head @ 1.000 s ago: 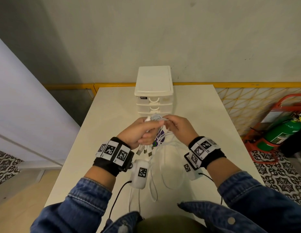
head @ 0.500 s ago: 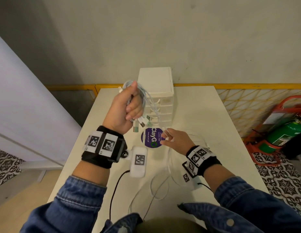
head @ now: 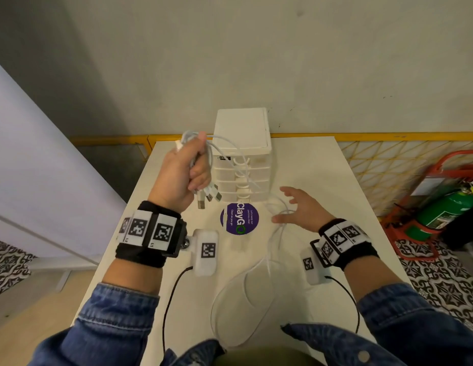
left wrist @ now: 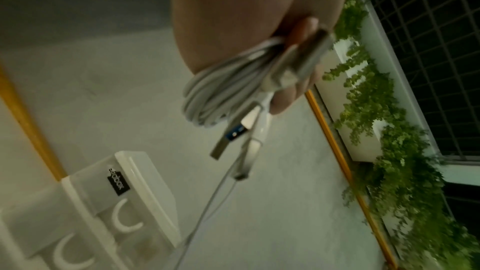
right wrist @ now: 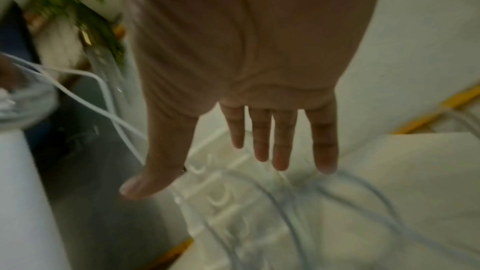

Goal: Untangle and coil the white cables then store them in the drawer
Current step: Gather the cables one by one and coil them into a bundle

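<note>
Head view: the left hand [head: 180,172] is lifted up, fingers curled tight around a bunch of white cables [head: 201,154], plugs hanging below it. The right hand [head: 300,210] is low over the table [head: 322,165], fingers spread flat, holding nothing. Loose cable loops [head: 243,294] lie near the front edge. The drawer box [head: 243,133] stands by the wall.
</note>
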A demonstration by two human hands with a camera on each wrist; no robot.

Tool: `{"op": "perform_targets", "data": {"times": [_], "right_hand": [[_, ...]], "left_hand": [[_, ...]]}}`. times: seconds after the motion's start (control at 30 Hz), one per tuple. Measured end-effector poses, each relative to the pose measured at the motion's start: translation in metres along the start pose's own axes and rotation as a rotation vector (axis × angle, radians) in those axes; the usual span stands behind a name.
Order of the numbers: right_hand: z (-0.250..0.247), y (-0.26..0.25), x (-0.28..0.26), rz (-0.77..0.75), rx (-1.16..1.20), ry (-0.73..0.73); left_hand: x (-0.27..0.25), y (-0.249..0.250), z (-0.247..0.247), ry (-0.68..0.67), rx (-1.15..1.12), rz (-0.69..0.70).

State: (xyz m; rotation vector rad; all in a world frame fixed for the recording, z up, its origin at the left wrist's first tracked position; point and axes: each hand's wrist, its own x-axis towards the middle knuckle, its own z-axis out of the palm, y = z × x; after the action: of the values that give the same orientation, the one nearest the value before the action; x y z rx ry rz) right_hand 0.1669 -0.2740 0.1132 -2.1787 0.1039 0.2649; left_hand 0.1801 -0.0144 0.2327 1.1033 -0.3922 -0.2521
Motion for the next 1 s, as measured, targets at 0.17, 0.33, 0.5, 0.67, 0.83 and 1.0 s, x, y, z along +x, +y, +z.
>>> {"op": "perform_targets", "data": {"times": [0.17, 0.33, 0.5, 0.67, 0.83, 1.0], "right_hand": [[0.011, -0.061, -0.006, -0.259, 0.131, 0.011], [0.032, -0.078, -0.015, -0.396, 0.358, -0.027], [0.004, -0.079, -0.013, -0.457, 0.525, 0.279], [-0.014, -0.078, 0.002, -0.53, 0.328, 0.314], [0.015, -0.047, 0.018, -0.363, 0.256, 0.141], [0.069, -0.023, 0.002, -0.259, 0.232, 0.065]], "left_hand": [[-0.002, -0.017, 0.02, -0.03, 0.111, -0.128], [-0.002, -0.013, 0.017, -0.02, 0.045, -0.145], [-0.013, -0.024, -0.007, 0.032, 0.311, -0.298], [-0.027, -0.054, -0.002, -0.129, 0.477, -0.507], [-0.016, -0.056, 0.009, -0.301, -0.113, -0.454], [-0.006, -0.063, 0.015, -0.207, -0.599, -0.376]]}}
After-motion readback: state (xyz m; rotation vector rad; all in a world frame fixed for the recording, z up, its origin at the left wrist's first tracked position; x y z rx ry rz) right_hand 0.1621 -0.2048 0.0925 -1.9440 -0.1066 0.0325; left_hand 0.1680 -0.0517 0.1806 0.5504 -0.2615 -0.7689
